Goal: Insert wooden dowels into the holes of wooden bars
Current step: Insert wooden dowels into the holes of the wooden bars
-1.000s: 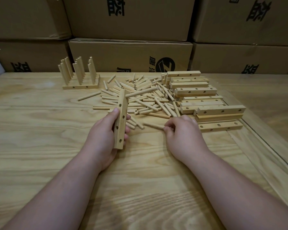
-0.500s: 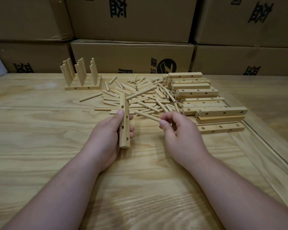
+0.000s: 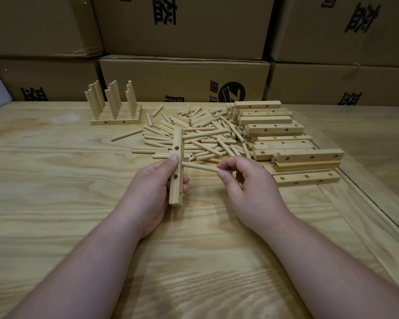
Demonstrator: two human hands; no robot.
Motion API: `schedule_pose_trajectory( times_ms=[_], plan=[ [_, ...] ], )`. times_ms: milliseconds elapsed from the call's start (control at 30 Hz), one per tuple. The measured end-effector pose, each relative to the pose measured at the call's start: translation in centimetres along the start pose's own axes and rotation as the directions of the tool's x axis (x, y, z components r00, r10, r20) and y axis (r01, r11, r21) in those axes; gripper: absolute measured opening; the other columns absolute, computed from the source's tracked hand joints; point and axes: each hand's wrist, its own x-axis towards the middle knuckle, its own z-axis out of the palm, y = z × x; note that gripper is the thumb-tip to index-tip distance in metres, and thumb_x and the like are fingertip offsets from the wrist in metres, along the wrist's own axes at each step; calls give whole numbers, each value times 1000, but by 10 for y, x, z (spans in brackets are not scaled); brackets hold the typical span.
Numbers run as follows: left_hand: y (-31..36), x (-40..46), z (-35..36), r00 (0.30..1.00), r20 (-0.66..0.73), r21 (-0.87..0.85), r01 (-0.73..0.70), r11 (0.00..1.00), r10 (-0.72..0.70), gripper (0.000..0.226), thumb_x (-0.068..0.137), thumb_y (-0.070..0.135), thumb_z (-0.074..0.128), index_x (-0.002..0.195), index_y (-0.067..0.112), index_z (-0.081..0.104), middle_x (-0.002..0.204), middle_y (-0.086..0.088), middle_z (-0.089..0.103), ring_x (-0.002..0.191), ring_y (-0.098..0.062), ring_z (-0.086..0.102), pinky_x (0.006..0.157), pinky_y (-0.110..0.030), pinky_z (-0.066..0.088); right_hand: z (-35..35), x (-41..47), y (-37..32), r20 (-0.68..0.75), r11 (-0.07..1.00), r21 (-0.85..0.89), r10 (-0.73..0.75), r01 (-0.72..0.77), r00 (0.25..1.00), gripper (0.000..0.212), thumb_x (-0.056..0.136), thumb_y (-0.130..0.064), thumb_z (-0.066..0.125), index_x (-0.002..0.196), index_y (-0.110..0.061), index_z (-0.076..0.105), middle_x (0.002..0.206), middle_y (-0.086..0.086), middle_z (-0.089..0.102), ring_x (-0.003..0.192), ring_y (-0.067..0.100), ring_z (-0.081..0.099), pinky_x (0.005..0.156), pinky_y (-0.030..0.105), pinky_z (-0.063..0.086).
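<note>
My left hand [image 3: 151,189] grips a pale wooden bar [image 3: 177,166] held lengthwise, pointing away from me, with round holes showing along its top and right side. My right hand [image 3: 247,185] pinches one wooden dowel [image 3: 199,167] by its right end. The dowel lies level and its left tip touches the bar's right side at a hole, just under my left thumb. A loose heap of dowels [image 3: 200,137] lies behind the hands. Bare drilled bars [image 3: 286,143] are stacked to the right of the heap.
Several bars with upright dowels [image 3: 114,107] stand at the back left. A lone dowel [image 3: 126,134] lies left of the heap. Cardboard boxes [image 3: 184,81] wall off the far edge of the wooden table [image 3: 55,203]. A raised border [image 3: 366,203] runs along the right.
My right hand picked a dowel off the table, lifted it and carried it left until its tip met the bar's side. My left hand turned the bar slightly and raised it.
</note>
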Motion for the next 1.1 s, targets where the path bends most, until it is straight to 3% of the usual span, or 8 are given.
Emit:
schedule_pose_trajectory(
  times_ms=[133, 233, 333, 633, 800, 1100],
  plan=[
    [1, -1, 1, 1000, 5, 12, -5, 1000, 5, 28, 99, 38, 60, 98, 12, 71, 68, -6, 70, 56, -13, 62, 50, -24, 52, -1, 1, 1, 4, 1000, -7, -9, 9, 1000, 16, 94, -17, 66, 102, -31, 66, 93, -26, 56, 86, -8, 49, 77, 11, 36],
    [1, -2, 1, 1000, 23, 44, -8, 999, 7, 29, 95, 42, 63, 83, 22, 80, 70, -5, 70, 58, -13, 63, 53, -25, 52, -1, 1, 1, -1, 1000, -4, -26, 26, 1000, 17, 93, -15, 67, 103, -28, 69, 94, -25, 55, 86, -7, 49, 80, 12, 38],
    [3, -5, 1, 999, 52, 48, -9, 999, 7, 23, 82, 50, 68, 76, 32, 81, 71, -4, 70, 59, -12, 62, 56, -26, 52, -1, 1, 2, -23, 999, 24, -40, 40, 999, 17, 92, -15, 69, 103, -27, 71, 94, -24, 56, 85, -4, 50, 81, 15, 40],
    [3, -7, 2, 997, 80, 99, -26, 995, 18, 51, 69, 51, 71, 102, 13, 78, 68, -4, 66, 54, -11, 56, 48, -21, 46, -5, 3, 4, -83, 996, 50, -72, 76, 994, 14, 95, -19, 66, 105, -26, 74, 97, -21, 61, 90, 0, 55, 83, 21, 44],
    [2, -6, 1, 998, 64, 91, -28, 995, 23, 46, 79, 47, 68, 106, 11, 77, 69, -4, 66, 54, -11, 55, 49, -21, 46, -3, 2, 4, -76, 994, 55, -94, 98, 993, 13, 95, -19, 66, 104, -23, 75, 90, -23, 60, 89, 2, 57, 82, 23, 45],
    [1, -6, 0, 997, 66, 97, -34, 995, 28, 44, 76, 51, 68, 99, 16, 81, 71, -3, 67, 56, -10, 57, 51, -22, 47, -2, 1, 5, -81, 994, 49, -89, 93, 993, 13, 93, -19, 68, 102, -19, 77, 91, -25, 61, 84, -7, 57, 76, 6, 39]
  ],
)
